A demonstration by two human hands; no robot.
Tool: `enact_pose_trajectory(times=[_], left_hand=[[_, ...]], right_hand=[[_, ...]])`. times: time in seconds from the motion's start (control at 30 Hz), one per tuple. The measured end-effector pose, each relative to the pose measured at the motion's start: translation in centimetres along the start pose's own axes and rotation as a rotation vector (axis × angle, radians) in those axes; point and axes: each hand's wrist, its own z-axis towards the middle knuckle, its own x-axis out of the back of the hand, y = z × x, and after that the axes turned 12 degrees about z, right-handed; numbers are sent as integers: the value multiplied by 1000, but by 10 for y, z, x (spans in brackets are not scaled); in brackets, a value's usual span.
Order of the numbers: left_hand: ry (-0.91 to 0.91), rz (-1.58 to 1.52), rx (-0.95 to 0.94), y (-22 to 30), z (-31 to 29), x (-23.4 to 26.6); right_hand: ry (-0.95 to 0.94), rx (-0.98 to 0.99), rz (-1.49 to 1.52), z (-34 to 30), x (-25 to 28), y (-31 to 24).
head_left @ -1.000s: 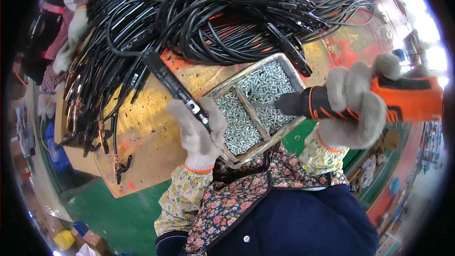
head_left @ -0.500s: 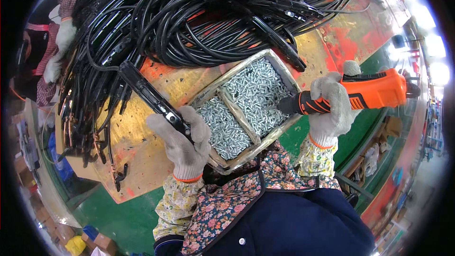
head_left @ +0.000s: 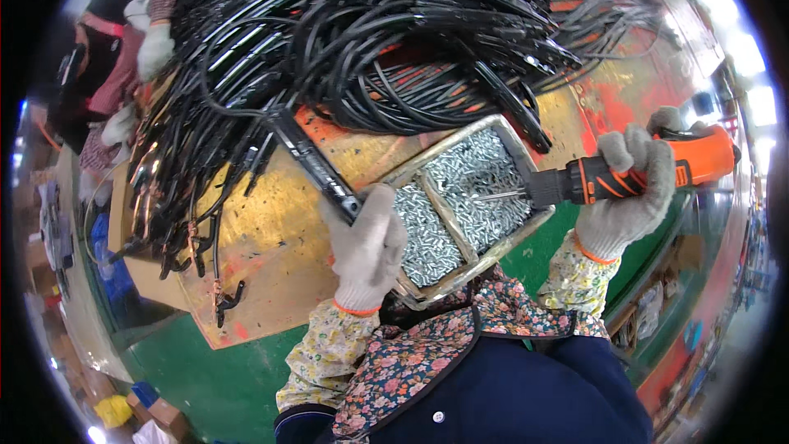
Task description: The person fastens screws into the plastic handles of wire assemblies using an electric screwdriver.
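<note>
While the person leans over the worn yellow workbench (head_left: 246, 255), both hands are busy and both wear grey knitted gloves. The left hand (head_left: 366, 247) is closed around the near end of a flat black bar (head_left: 316, 166), which runs away from the hand up and to the left, toward the cables. This hand sits just beside the left wall of a metal tray (head_left: 460, 275), touching or almost touching it; I cannot tell which.

The right hand (head_left: 629, 189) grips the handle of an orange and black electric screwdriver (head_left: 633, 173). The tool lies nearly level and points to the left. Its thin bit (head_left: 497, 196) reaches over the right compartment of the tray, with the tip right at the silver screws (head_left: 472, 189) there. If the tip really touches a screw, I cannot see it.

The tray stands between the two hands, close to the person's chest, at the near edge of the bench. A partition divides it in two compartments, and both are full of small silver screws.

Behind the tray a big heap of black cables (head_left: 386, 41) covers most of the bench; some of them end in copper-coloured lugs that hang over the left edge. At the far left another person in gloves (head_left: 152, 49) works at the same heap, well apart from the tray.
</note>
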Motion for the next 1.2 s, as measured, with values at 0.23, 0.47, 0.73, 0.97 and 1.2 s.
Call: enact_pose_trajectory(times=[0.23,0.47,0.73,0.97,1.2], left_hand=[[-135,-190,101,-14,7,16],[-140,-257,145,-10,6,20],[-158,-268,157,-7,4,22],[-185,-279,125,-11,5,21],[-76,-251,108,-15,9,8]], right_hand=[[2,-203,335,6,-35,48],[92,-356,333,-7,-44,96],[182,-376,158,-17,-27,118],[103,-301,111,-22,-32,107],[-210,-185,-92,-47,-68,89]])
